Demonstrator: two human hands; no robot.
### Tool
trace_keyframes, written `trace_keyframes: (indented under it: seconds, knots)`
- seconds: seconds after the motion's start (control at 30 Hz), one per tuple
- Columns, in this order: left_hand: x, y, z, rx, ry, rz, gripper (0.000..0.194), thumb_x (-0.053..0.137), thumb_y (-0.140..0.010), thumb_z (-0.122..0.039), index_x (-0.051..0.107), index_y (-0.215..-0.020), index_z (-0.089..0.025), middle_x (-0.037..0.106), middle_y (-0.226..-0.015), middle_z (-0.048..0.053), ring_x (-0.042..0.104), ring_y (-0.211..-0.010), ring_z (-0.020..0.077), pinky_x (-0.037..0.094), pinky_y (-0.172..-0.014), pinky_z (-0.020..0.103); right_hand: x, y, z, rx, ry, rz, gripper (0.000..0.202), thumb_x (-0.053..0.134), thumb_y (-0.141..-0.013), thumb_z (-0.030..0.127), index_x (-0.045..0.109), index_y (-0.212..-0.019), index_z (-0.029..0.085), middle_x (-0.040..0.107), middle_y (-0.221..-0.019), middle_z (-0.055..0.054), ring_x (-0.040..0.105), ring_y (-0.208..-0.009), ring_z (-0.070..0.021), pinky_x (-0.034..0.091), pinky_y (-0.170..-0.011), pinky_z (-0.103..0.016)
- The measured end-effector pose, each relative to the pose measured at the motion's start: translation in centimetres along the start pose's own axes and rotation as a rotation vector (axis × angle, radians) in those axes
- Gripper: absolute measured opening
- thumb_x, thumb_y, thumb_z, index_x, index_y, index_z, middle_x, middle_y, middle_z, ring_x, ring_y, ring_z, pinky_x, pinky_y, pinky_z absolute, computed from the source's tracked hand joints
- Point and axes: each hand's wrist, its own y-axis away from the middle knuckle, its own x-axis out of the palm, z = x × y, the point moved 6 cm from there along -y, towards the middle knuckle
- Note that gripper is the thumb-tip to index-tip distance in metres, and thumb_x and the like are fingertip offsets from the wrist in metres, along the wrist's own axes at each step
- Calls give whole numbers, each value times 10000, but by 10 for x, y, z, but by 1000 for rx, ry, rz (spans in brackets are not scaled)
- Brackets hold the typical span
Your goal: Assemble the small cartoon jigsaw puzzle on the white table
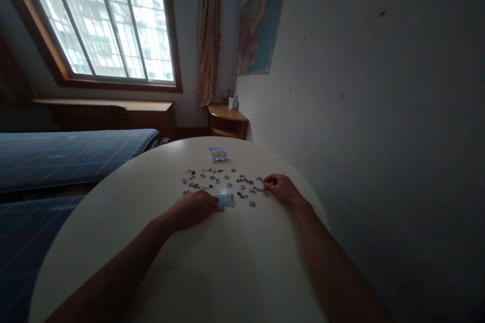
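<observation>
Small jigsaw puzzle pieces [229,185] lie scattered over the white round table [170,272]. Just in front of them is a joined, blue-green section of puzzle [226,201]. My left hand [197,206] lies palm down at that section's left edge, its fingers stretched out and their tips touching it. Over at the right edge of the scatter, my right hand [281,186] has thumb and forefinger closed on a puzzle piece [264,183], which the fingers partly cover. Loose pieces sit close below and left of these fingertips.
A small picture packet [219,154] lies beyond the pieces. A bed with a blue plaid cover [76,156] stands at the left, and a bare wall [359,136] runs along the right. A wooden corner shelf [228,112] is behind the table.
</observation>
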Motion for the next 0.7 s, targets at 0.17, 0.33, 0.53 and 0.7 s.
trace_keyframes:
  seconds: [0.17, 0.33, 0.53, 0.7]
  knots:
    - [3, 1, 5, 10, 42, -30, 230, 523, -936, -297, 721, -1053, -284, 707, -1165, 28, 646, -1053, 186, 489, -943, 332, -1, -2, 1, -16, -20, -25, 209, 651, -775, 272, 737, -928, 158, 746, -877, -75, 662, -763, -170, 482, -726, -280]
    - [6, 1, 9, 7, 41, -26, 240, 507, -948, -324, 717, -1059, -292, 707, -1160, 29, 643, -1058, 191, 481, -951, 344, -13, -3, -8, 40, -8, -116, 217, 606, -801, 243, 724, -964, 165, 746, -935, -86, 674, -829, -177, 488, -787, -298]
    - [5, 3, 8, -23, 20, -31, 254, 485, -952, -299, 713, -1062, -279, 707, -1162, 33, 648, -1052, 194, 486, -942, 349, -12, -2, -9, 59, 6, -94, 220, 598, -792, 238, 723, -953, 153, 741, -905, -82, 652, -781, -166, 479, -745, -281]
    - [2, 5, 6, 5, 27, -54, 257, 485, -945, -273, 714, -1062, -270, 713, -1157, 28, 649, -1049, 178, 484, -954, 335, -9, -4, 0, 18, 29, -34, 218, 615, -793, 258, 732, -937, 143, 737, -879, -83, 635, -748, -161, 464, -703, -267]
